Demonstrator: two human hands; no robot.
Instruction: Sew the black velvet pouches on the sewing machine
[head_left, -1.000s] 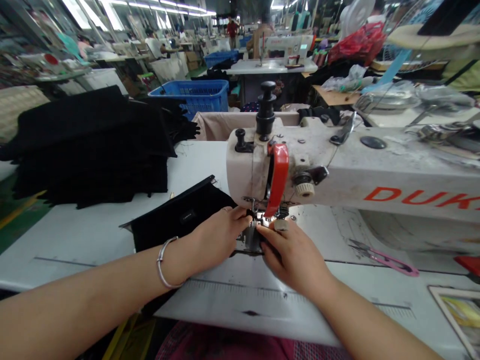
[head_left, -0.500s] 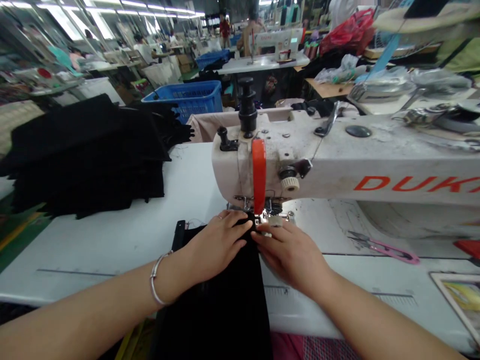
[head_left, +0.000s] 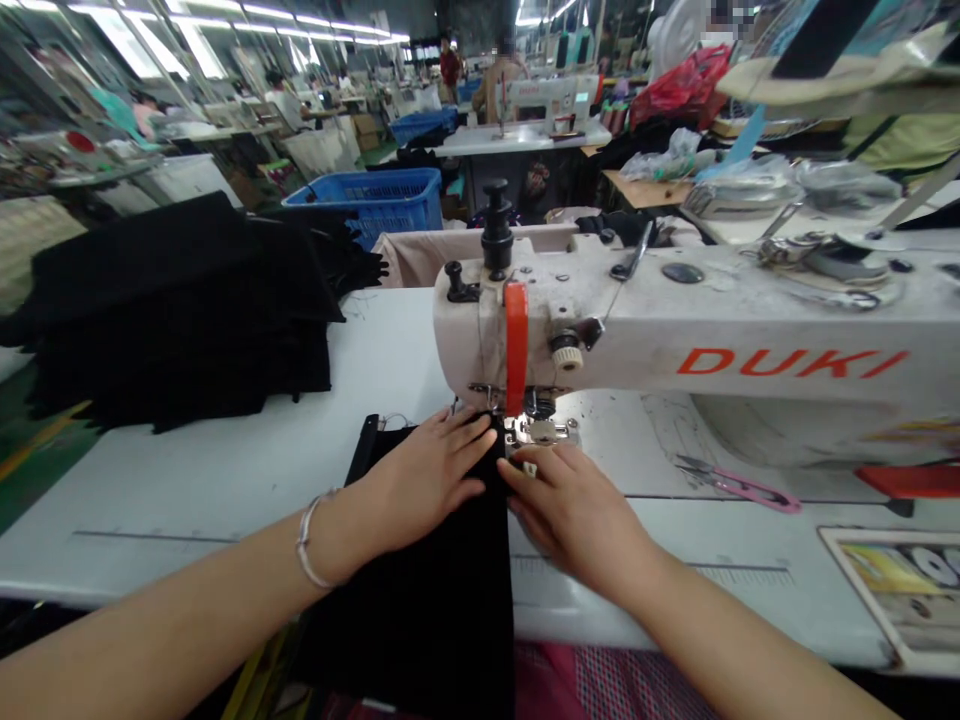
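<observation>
A long piece of black fabric (head_left: 442,610) runs from the front edge of the table up under the needle area of the white sewing machine (head_left: 600,330). My left hand (head_left: 424,480) lies flat on it, fingers stretched toward the presser foot (head_left: 517,425). At the fabric's right edge, my right hand (head_left: 566,500) pinches the cloth between thumb and fingers, just in front of the needle plate. An orange guard (head_left: 516,350) hangs in front of the machine head and partly hides the needle.
Black cloth pieces (head_left: 180,310) are piled on the left of the table (head_left: 262,480). Pink-handled thread snips (head_left: 742,487) lie right of my right hand. Behind the machine stand a blue basket (head_left: 397,195) and another sewing machine (head_left: 551,90).
The camera view has turned slightly right. The fabric's right edge looks straighter, and my hands stay by the presser foot with only slight shifts.
</observation>
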